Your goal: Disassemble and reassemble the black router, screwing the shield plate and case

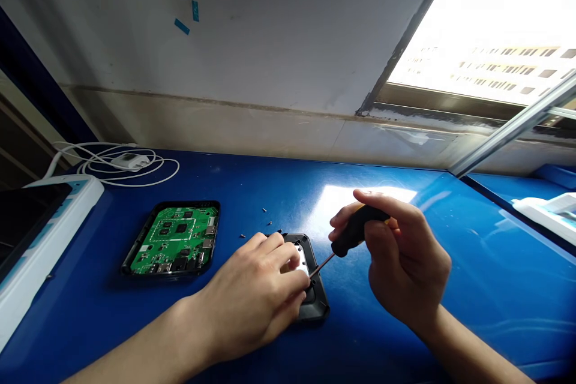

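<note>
Your right grip (407, 258) is closed round the handle of the screwdriver (355, 231), thumb against its side. Your left grip (265, 279) lies curled over the black cover (318, 303), fingertips near the driver's tip; whether they pinch anything, you cannot tell from here. The step in hand looks like working a screw in the cover; the next move likely calls for holding the cover firm and the slanting shaft in line.

The cover lies on the bench (387, 336), dark, rounded at its corners, with a pale plate (301, 257) inside, partly hidden. Loose screws (264, 210) sit just beyond the cover; left of it lies a green circuit board (180, 237) in a black case.
</note>
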The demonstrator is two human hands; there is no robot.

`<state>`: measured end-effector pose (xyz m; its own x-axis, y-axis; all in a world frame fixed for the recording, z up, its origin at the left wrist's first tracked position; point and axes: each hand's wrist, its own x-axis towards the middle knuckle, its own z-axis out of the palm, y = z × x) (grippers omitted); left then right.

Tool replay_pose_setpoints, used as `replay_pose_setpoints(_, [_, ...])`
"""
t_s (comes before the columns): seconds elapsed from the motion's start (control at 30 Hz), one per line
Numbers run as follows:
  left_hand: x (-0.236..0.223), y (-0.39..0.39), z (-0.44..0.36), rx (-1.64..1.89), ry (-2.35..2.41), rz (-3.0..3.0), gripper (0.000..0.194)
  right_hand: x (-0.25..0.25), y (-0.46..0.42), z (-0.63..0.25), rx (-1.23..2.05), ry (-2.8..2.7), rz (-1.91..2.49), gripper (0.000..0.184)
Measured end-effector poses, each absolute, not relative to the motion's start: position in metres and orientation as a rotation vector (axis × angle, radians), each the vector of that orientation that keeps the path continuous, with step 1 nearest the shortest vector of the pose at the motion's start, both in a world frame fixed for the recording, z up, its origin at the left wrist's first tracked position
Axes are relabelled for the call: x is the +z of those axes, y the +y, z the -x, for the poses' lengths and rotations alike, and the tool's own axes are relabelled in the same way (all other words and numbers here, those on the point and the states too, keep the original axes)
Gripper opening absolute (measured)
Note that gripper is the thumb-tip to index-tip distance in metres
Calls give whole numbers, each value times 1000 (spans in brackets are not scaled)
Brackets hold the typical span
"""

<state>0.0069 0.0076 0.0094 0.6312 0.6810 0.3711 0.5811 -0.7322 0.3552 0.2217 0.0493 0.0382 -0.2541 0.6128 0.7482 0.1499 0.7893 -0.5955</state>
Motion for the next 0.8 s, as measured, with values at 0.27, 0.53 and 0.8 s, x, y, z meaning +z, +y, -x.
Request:
replay_pose_setpoints(0.27, [8, 7, -7, 716, 1046, -2640, 14, 38, 50, -221, 489, -1816, 578, 39])
replay_pose_setpoints(0.53, [11, 6, -7, 670, 1054, -2635, 15, 38, 51, -221, 513, -1819, 595, 38])
replay_pose_setpoints(0.8, [10, 4, -7, 613, 1075, -2650, 11, 37, 54, -219, 518, -1805, 633, 35])
